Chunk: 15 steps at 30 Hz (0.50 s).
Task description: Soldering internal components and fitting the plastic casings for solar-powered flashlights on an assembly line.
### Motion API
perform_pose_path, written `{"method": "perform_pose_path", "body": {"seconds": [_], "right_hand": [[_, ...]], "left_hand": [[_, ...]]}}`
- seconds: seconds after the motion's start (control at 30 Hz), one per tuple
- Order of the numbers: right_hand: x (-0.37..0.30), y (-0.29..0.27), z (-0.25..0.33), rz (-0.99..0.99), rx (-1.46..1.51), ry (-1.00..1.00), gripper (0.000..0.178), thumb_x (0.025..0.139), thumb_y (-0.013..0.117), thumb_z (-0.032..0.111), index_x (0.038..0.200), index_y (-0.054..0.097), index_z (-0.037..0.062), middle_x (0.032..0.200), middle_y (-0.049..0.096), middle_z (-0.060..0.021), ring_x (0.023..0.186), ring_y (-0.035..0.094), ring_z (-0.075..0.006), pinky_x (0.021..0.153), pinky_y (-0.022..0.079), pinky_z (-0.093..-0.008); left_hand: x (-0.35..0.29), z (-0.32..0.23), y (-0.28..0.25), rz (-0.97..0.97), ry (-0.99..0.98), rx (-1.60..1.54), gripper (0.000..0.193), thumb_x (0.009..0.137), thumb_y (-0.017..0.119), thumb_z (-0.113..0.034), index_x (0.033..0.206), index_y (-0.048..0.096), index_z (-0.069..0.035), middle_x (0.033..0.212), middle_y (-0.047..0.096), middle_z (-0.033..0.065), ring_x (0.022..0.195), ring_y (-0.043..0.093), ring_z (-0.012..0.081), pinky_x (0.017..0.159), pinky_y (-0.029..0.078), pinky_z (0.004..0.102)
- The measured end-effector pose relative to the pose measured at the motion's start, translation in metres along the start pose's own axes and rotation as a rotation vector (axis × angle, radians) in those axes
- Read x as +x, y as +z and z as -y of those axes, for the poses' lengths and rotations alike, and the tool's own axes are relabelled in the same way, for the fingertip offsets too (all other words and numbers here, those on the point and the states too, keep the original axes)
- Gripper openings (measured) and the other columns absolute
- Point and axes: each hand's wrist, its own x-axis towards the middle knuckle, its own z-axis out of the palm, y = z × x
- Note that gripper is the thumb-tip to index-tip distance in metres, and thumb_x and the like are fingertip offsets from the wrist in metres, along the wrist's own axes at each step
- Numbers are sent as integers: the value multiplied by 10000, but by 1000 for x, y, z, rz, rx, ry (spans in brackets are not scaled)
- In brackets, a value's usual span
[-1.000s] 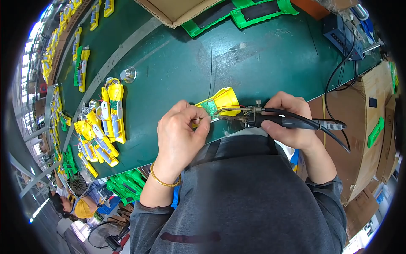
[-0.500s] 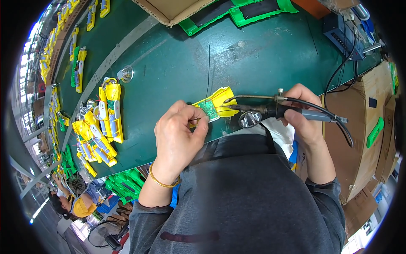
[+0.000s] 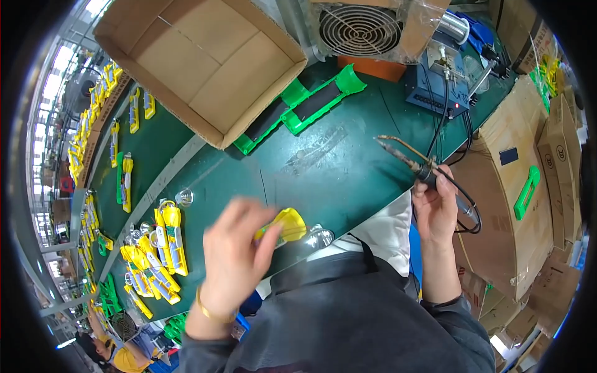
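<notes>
My right hand (image 3: 436,205) is closed round the handle of a soldering iron (image 3: 428,173) with a thin metal feed tube beside its tip. The tip points up and left, raised clear of the work. My left hand (image 3: 233,261), smeared by motion, has its thumb and fingers apart over a yellow plastic flashlight part (image 3: 291,225). Part of that piece, with a bit of green board, is hidden by the hand. A shiny reflector cup (image 3: 320,237) lies close to its right, near the table's front edge.
Yellow flashlight assemblies (image 3: 149,261) are piled at left beside a clear reflector (image 3: 185,197). An open cardboard box (image 3: 205,56) and green plastic housings (image 3: 323,99) are at the back. A blue soldering station (image 3: 438,84) and a fan (image 3: 360,30) stand behind; a big carton (image 3: 497,205) is at right.
The right hand has drawn the soldering iron away from the yellow part, its tip now pointing up-left. The left hand's thumb and fingers have parted. The view has shifted, showing more of the back.
</notes>
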Motion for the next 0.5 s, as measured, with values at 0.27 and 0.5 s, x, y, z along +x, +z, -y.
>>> {"method": "perform_pose_path", "body": {"seconds": [0.27, 0.5], "right_hand": [[-3, 15, 1, -37, 126, 14, 257, 908, 489, 212, 1084, 477, 25, 870, 552, -89, 719, 501, -136, 570, 401, -212], [2, -8, -6, -19, 105, 1, 267, 912, 477, 207, 1074, 499, -4, 811, 536, -95, 703, 467, -133, 539, 376, -213]], "left_hand": [[141, 49, 91, -51, 324, 527, 86, 701, 545, -67, 732, 619, -35, 737, 593, 134, 715, 622, 294, 593, 500, 390], [29, 79, -9, -13, 55, 244, 54, 712, 654, -70, 729, 602, -68, 679, 547, 88, 652, 582, 294, 552, 453, 371]]}}
